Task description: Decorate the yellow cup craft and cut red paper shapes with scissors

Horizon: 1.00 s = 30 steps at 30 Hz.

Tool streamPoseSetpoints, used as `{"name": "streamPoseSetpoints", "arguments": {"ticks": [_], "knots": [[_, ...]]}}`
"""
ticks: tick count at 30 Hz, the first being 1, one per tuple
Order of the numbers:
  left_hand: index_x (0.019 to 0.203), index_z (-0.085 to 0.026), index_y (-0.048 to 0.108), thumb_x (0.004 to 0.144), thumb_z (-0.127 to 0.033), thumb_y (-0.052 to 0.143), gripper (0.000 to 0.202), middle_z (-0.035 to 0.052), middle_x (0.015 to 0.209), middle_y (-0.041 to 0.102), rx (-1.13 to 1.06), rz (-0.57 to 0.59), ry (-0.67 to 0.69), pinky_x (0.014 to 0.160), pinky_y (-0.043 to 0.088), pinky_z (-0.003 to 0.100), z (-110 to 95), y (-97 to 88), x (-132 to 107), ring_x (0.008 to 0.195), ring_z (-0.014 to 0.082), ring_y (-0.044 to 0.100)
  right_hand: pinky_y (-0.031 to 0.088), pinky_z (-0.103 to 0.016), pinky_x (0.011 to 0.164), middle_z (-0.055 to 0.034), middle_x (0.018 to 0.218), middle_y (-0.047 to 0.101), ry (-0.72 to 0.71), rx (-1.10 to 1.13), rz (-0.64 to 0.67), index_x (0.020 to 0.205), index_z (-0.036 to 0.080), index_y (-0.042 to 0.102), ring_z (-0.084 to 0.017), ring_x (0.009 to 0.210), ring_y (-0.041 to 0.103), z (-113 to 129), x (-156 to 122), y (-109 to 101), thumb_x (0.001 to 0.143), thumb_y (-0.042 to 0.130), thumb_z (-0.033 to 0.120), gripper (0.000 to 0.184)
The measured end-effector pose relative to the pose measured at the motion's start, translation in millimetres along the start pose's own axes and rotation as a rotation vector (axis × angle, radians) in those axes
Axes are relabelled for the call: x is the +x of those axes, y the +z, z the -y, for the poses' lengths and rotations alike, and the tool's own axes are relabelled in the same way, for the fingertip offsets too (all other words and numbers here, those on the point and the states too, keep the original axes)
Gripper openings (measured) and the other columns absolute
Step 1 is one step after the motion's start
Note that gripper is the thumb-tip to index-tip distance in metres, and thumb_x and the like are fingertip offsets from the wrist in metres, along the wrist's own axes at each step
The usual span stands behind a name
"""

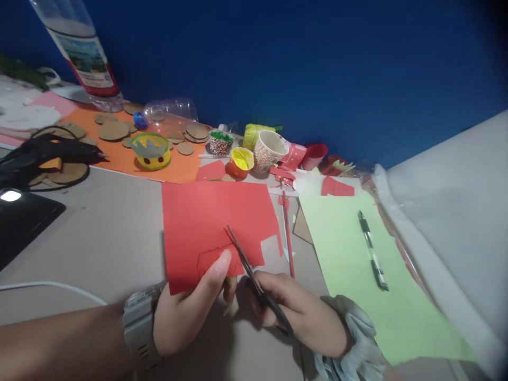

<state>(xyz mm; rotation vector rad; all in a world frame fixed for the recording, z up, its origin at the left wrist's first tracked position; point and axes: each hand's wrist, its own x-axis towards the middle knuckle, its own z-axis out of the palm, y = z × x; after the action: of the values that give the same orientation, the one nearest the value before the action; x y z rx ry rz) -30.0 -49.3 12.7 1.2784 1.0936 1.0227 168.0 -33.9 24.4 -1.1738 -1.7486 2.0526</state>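
Observation:
My left hand pinches the near edge of a red paper sheet, thumb on top beside a pencilled outline. A grey watch sits on that wrist. My right hand grips black scissors, its fingers wrapped round the handles. The blades point up and left and cut into the red sheet near the drawn line. A grey scrunchie circles my right wrist. The sheet's right edge has stepped notches cut out of it.
A light green sheet with a pen lies at right, a red pencil beside the red sheet. Paper cups, a yellow paint pot, cardboard discs on orange paper, a glue gun and a plastic bottle stand behind.

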Motion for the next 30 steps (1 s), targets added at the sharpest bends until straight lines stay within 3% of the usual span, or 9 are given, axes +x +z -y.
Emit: {"name": "streamPoseSetpoints", "arguments": {"ticks": [11, 23, 28, 30], "knots": [[0.053, -0.021, 0.044, 0.101, -0.029, 0.031, 0.050, -0.0038, 0.054, 0.043, -0.019, 0.029, 0.002, 0.065, 0.042, 0.023, -1, -2.0, -2, 0.054, 0.0111, 0.048, 0.038, -0.023, 0.058, 0.0002, 0.069, 0.055, -0.024, -0.023, 0.022, 0.077, 0.016, 0.053, -0.013, 0.062, 0.049, 2, -3, -5, 0.084, 0.058, 0.063, 0.047], [0.051, -0.020, 0.042, 0.101, -0.030, 0.030, 0.052, -0.0037, 0.050, 0.041, -0.007, 0.058, 0.005, 0.059, 0.042, 0.023, -7, -2.4, 1, 0.048, 0.0106, 0.042, 0.038, -0.023, 0.059, -0.0001, 0.072, 0.057, 0.005, -0.081, 0.032, 0.078, 0.016, 0.054, -0.013, 0.063, 0.050, 4, -5, -10, 0.087, 0.060, 0.051, 0.036], [0.052, -0.020, 0.044, 0.100, -0.032, 0.031, 0.051, -0.0031, 0.052, 0.043, 0.027, 0.024, -0.003, 0.058, 0.043, 0.023, -5, -2.7, 0, 0.047, 0.0109, 0.042, 0.037, -0.023, 0.057, 0.0011, 0.068, 0.054, 0.022, -0.052, 0.058, 0.076, 0.017, 0.053, -0.012, 0.060, 0.046, 6, -5, -11, 0.083, 0.060, 0.063, 0.047], [0.053, -0.021, 0.046, 0.099, -0.032, 0.033, 0.049, -0.0028, 0.052, 0.045, 0.033, -0.038, -0.014, 0.059, 0.045, 0.023, -5, -1.0, 0, 0.048, 0.0113, 0.044, 0.036, -0.023, 0.056, 0.0015, 0.068, 0.052, 0.033, -0.019, 0.069, 0.076, 0.016, 0.053, -0.012, 0.060, 0.045, 7, -4, -9, 0.079, 0.059, 0.069, 0.053]]}}
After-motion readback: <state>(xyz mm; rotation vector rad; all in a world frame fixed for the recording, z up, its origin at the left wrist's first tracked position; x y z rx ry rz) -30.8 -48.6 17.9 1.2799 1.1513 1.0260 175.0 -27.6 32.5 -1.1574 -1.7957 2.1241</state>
